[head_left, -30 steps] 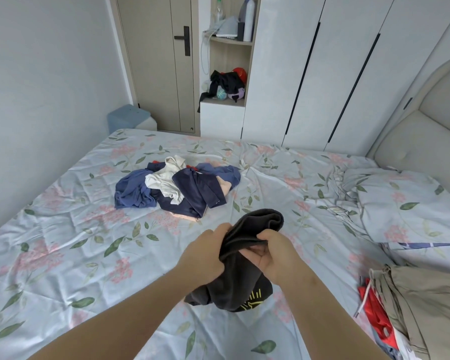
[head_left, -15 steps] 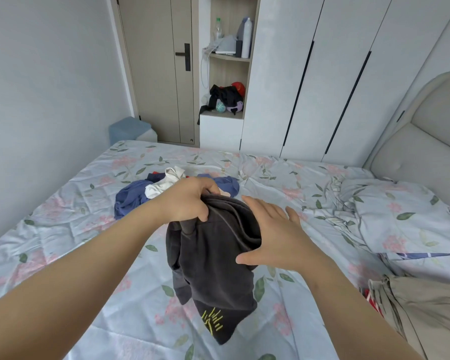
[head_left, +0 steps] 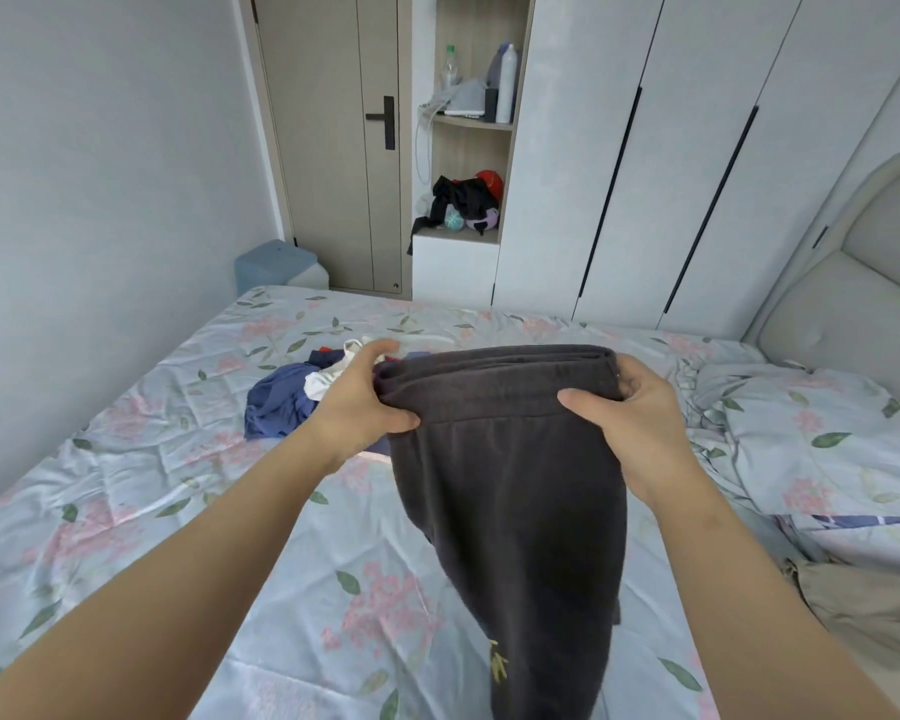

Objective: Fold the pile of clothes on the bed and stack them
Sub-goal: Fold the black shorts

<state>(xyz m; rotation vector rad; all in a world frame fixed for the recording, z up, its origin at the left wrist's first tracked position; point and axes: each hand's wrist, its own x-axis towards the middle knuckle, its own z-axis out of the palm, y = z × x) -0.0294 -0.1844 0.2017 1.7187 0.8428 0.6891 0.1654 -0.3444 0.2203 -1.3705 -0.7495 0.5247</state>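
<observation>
Dark grey shorts hang in the middle of the head view, held up by the waistband over the bed. The left hand has the waistband's left end in a closed grip, with the thumb on the near face of the cloth and the fingers wrapped behind it. The right hand holds the right end the same way, thumb in front and fingers curled round the back. The band is stretched nearly level between the two hands. Below it the cloth drops loosely and runs off the lower edge of the frame, with a small yellow mark near the bottom.

Behind the left hand and partly hidden by it, the pile of clothes lies on the far left part of the bed. It is a loose heap of blue and white pieces with a bit of red showing. The bed sheet is pale blue with pink flowers and green leaves, and it is creased.

At the right edge a khaki garment lies on the bed near a pillow in the same print. A padded headboard rises behind the pillow. Past the bed stand a white wardrobe, an open shelf with bottles and dark clothing, a door, and a blue box on the floor.
</observation>
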